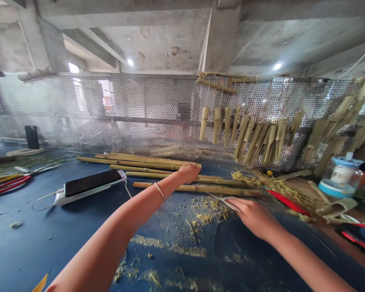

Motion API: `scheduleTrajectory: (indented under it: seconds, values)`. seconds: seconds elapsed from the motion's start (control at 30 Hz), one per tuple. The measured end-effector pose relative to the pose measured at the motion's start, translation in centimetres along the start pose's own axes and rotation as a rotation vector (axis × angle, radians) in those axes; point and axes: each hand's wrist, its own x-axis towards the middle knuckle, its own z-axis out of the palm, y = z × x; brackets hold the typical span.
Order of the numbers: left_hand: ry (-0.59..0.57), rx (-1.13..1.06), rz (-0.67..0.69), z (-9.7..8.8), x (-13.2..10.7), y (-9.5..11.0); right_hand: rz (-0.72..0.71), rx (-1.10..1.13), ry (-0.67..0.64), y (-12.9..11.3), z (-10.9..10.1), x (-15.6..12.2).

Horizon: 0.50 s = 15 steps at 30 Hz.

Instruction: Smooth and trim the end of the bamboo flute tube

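My left hand (189, 173), with a bangle on its wrist, reaches forward to a row of bamboo sticks. Its fingers close over the right end of one bamboo stick (158, 164) near the back of the row; the fingertips are partly hidden. My right hand (252, 213) grips a slim pointed knife (228, 202), its tip directed left over the table. Just beyond that tip lies the front bamboo stick (182, 187), with small dark holes along it. Yellowish shavings (205, 219) are scattered on the blue table below the knife.
A phone on a white power bank (89, 186) with a cable lies left. Red-handled pliers (12, 184) are further left. Cut bamboo pieces (255, 138) hang on a perforated metal screen (158, 101) behind. A red tool (287, 202) and a blue-lidded jar (340, 178) stand right.
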Motion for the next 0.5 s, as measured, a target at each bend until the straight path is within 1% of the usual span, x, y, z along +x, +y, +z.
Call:
scheduleTrajectory:
  seconds: [0.07, 0.17, 0.2, 0.27, 0.33, 0.37, 0.43, 0.5]
  values:
    - [-0.011, 0.028, -0.025, 0.4, -0.7, 0.5, -0.002, 0.001, 0.007, 0.1, -0.2, 0.0]
    - [-0.043, 0.040, -0.028, -0.1, -1.8, 1.0, 0.021, 0.000, 0.027, 0.3, -0.3, -0.1]
    - [-0.070, 0.037, -0.020, -0.4, -2.1, 1.2, 0.033, -0.001, 0.038, 0.4, -0.3, -0.1]
    - [-0.165, 0.028, -0.003, -1.0, -2.6, 1.4, 0.041, 0.001, 0.062, 0.7, -0.2, -0.2]
    - [-0.262, 0.025, -0.002, -1.2, -3.1, 1.6, 0.035, 0.000, 0.083, 0.9, -0.1, -0.2]
    - [-0.289, 0.026, -0.011, -1.2, -3.4, 1.7, 0.037, -0.014, 0.092, 1.0, -0.1, -0.2]
    - [-0.286, 0.031, -0.035, -1.1, -4.0, 2.0, 0.066, -0.061, 0.114, 1.1, -0.1, -0.2]
    - [-0.237, 0.032, -0.055, -1.1, -4.6, 2.5, 0.120, -0.124, 0.149, 1.4, -0.4, -0.3]
